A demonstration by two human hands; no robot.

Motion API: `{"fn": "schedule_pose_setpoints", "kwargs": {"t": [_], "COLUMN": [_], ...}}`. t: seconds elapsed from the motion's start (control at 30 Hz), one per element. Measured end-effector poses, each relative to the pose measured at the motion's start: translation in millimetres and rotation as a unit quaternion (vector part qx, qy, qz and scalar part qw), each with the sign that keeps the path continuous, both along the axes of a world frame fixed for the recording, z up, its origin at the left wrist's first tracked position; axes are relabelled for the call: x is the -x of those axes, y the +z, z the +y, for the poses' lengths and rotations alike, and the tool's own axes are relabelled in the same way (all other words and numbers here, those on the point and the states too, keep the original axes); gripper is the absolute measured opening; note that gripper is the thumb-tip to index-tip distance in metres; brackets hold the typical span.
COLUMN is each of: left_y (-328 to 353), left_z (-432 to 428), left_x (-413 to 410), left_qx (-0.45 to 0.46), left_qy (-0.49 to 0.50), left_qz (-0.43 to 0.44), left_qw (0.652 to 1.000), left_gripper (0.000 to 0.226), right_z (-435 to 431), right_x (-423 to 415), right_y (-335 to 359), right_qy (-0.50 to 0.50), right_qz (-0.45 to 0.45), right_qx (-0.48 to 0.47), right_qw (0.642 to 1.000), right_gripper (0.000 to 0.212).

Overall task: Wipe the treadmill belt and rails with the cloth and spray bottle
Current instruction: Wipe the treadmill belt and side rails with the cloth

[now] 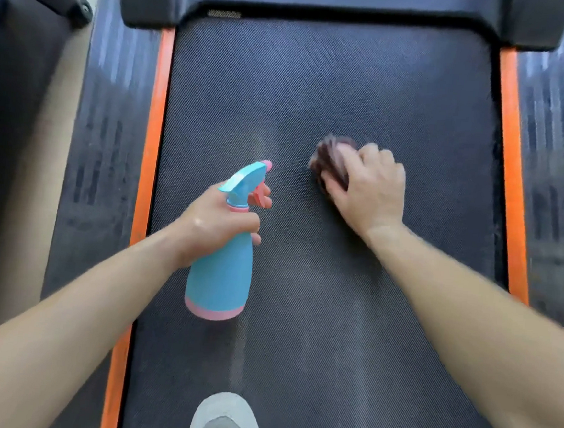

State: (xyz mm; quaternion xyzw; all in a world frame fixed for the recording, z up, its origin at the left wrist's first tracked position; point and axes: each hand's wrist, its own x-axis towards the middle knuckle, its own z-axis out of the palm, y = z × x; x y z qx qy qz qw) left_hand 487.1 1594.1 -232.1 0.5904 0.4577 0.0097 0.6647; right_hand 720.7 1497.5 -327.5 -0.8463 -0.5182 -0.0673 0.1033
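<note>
Two bare forearms reach out from the lower corners, and between them, at the bottom edge, sits the toe of a pale grey mesh shoe (225,418) standing on the belt (318,81). Left hand (221,221) holds the spray bottle (220,276) by its narrow neck, fingers (264,200) curled round it with one on the pink trigger, nozzle pointing up the belt. It is a smooth, matte plastic bottle, turquoise with a pink base band, flaring from the neck into a rounded body. Right hand (370,190) grips the cloth (330,158), a dark reddish, soft bunched wad, pressed flat to the middle of the belt just ahead of the bottle; the cloth is blurred, so its weave cannot be made out. Black rubber with a fine diamond-grid texture makes up the belt, dull in sheen, with faint paler streaks running lengthwise down its centre. By my reading the job is in its belt stage and not far in: only the middle is under the cloth, and the stretch up to the hard black motor cover (324,1) and the part near the shoe appear yet to be covered. Bright orange strips (154,119) edge the belt, and the ribbed dark left rail (111,133) and right rail (557,134) look streaky and dusty, so they probably remain to be wiped
</note>
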Motion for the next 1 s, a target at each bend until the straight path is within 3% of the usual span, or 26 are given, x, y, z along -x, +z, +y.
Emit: {"fn": "schedule_pose_setpoints", "kwargs": {"t": [0.13,0.23,0.4,0.5,0.63,0.73,0.8,0.9,1.0], "left_y": [4,1,6,10,15,13,12,10,12], "left_z": [2,1,-3,-2,-4,-9,-14,-20,-20], "left_x": [13,25,52,65,73,76,77,83,86], "left_qx": [-0.011,-0.011,-0.009,-0.017,-0.019,0.002,0.011,0.002,-0.004], "left_qy": [0.002,0.022,0.037,0.057,0.060,0.089,0.092,0.101,0.112], "left_qz": [0.033,0.043,0.051,0.063,0.066,0.061,0.055,0.059,0.062], "left_qw": [0.999,0.999,0.998,0.996,0.996,0.994,0.994,0.993,0.992], "left_gripper": [0.063,0.061,0.074,0.069,0.067,0.057,0.054,0.068,0.069], "right_z": [-68,-36,107,115,3,-3,34,107,124], "right_x": [60,48,38,52,103,96,85,70,71], "right_y": [-5,-5,8,6,-3,-6,-7,2,4], "right_qy": [0.144,0.216,0.079,0.055,0.231,0.311,0.288,0.174,0.124], "right_qz": [0.017,0.009,0.022,0.015,0.006,-0.007,-0.023,0.011,0.031], "right_qx": [0.010,0.015,0.025,0.033,0.014,0.018,0.016,0.022,0.040], "right_qw": [0.989,0.976,0.996,0.998,0.973,0.950,0.957,0.984,0.991], "right_gripper": [0.051,0.050,0.050,0.047,0.051,0.046,0.044,0.046,0.046]}}
